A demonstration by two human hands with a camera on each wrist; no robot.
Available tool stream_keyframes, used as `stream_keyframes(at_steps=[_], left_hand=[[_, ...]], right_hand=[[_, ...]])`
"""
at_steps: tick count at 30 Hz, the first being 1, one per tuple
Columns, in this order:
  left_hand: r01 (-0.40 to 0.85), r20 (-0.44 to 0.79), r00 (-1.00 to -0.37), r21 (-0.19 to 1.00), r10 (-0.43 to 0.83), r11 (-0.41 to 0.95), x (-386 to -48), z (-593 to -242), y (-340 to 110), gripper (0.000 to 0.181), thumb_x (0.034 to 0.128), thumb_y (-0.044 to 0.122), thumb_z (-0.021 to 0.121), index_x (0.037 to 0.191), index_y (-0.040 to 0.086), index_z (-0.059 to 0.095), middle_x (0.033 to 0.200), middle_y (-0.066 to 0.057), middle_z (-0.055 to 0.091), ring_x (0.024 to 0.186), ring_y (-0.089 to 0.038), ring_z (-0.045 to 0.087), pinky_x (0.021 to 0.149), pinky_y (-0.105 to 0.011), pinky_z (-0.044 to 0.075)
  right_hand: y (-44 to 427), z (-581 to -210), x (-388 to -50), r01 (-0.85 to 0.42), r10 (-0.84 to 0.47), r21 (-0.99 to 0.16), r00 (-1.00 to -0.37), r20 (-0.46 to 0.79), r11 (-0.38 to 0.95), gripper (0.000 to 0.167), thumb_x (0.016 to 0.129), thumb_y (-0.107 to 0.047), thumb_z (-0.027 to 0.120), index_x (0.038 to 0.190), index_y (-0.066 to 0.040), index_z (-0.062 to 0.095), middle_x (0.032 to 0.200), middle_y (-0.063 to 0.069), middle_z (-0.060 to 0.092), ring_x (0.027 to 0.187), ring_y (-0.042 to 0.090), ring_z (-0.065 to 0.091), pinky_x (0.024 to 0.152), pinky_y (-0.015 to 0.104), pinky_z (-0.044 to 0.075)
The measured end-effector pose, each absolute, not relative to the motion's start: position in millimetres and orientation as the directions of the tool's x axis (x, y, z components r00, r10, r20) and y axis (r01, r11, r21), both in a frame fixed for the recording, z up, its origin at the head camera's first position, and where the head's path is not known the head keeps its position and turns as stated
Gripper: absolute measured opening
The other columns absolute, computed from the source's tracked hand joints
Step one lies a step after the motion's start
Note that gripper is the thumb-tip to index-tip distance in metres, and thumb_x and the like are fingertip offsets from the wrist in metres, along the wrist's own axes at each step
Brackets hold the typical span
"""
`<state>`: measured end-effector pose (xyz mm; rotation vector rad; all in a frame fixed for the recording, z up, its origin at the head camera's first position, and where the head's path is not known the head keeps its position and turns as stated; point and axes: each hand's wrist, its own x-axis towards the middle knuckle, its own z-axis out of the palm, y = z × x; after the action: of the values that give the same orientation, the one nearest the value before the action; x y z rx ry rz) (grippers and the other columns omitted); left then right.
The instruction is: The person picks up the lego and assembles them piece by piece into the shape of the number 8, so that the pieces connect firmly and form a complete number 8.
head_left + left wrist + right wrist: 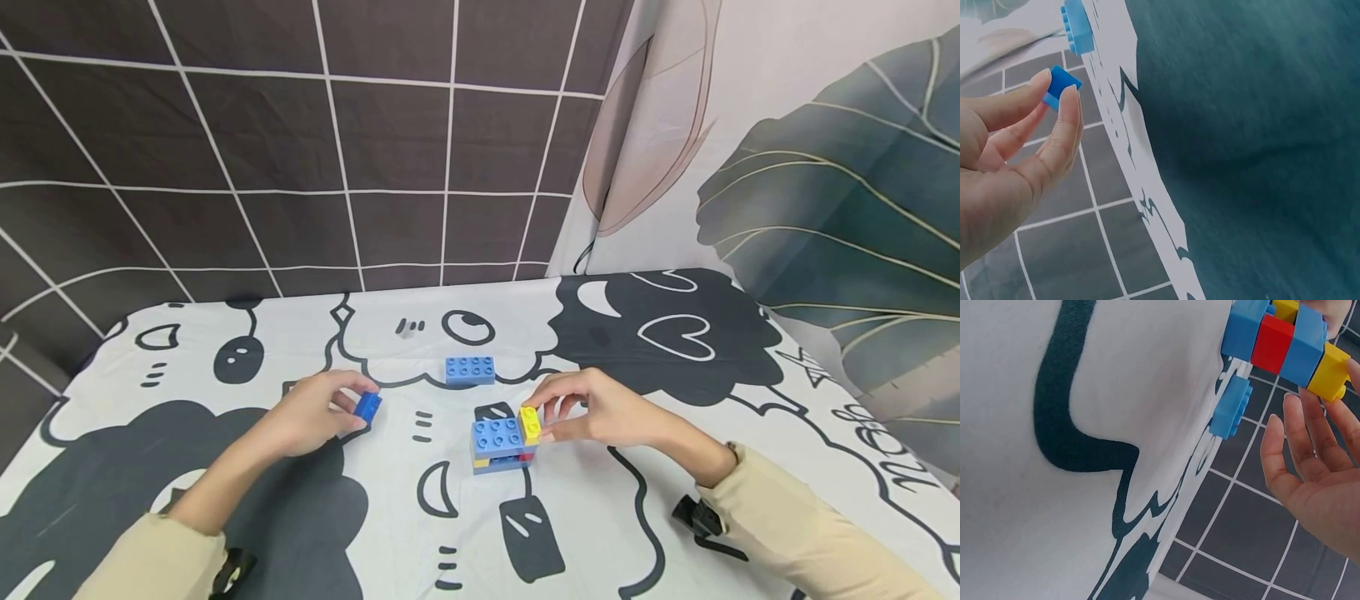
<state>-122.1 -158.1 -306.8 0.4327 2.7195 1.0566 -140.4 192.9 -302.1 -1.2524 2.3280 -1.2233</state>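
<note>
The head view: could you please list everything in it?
Large blocks: 3, light blue, two stacked, one loose behind
Yellow blocks: 2, yellow, top and middle of stack
Red block: 1, red, middle layer
Small block: 1, deep blue, left of stack
Cloth: 1, black and white, beneath
Grid sheet: 1, dark, behind
Leaf curtain: 1, pale, green, right
Wrist cameras: 2, black, wrists
Sleeves: 2, beige, forearms
Left hand: 1, pinching small block
Right hand: 1, pinching upper yellow block

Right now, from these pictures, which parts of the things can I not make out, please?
- Head view: far side of the brick stack, hidden by its own front and top.
- Left wrist view: parts of the small blue brick, covered by the left hand.
- Right wrist view: part of the right hand, cut by the right edge.
</note>
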Motion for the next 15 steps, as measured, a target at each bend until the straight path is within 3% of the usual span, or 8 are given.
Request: stream_keyframes(at_steps=[10,15], left_hand=[[0.217,-0.051,-0.938,0.684,0.342,0.697,-118.5,-300.4,-143.2,0.033,0.0751,0.003,0.072,0.106,0.003,0.061,0.092,-0.008,0.062,0.082,-0.022,0.060,0.064,-0.035,0.049],[0.235,-0.030,-0.933,0.703,0.358,0.671,-118.1,-300.0,-137.4,0.031,0.0751,0.005,0.072,0.104,0.003,0.062,0.083,-0.004,0.064,0.078,-0.018,0.061,0.063,-0.033,0.047]], right_hand=[[192.1,-302.5,-141.2,-0.589,-0.778,-0.760,-0.601,0.184,0.275,0.026,0.076,-0.003,0.072,0.101,0.000,0.066,0.094,0.006,0.065,0.075,0.020,0.059,0.069,0.031,0.051],[192.5,-302.6,-141.1,-0.586,-0.777,-0.762,-0.602,0.183,0.275,0.027,0.076,-0.003,0.072,0.101,0.001,0.066,0.093,0.006,0.065,0.075,0.019,0.059,0.069,0.031,0.051]])
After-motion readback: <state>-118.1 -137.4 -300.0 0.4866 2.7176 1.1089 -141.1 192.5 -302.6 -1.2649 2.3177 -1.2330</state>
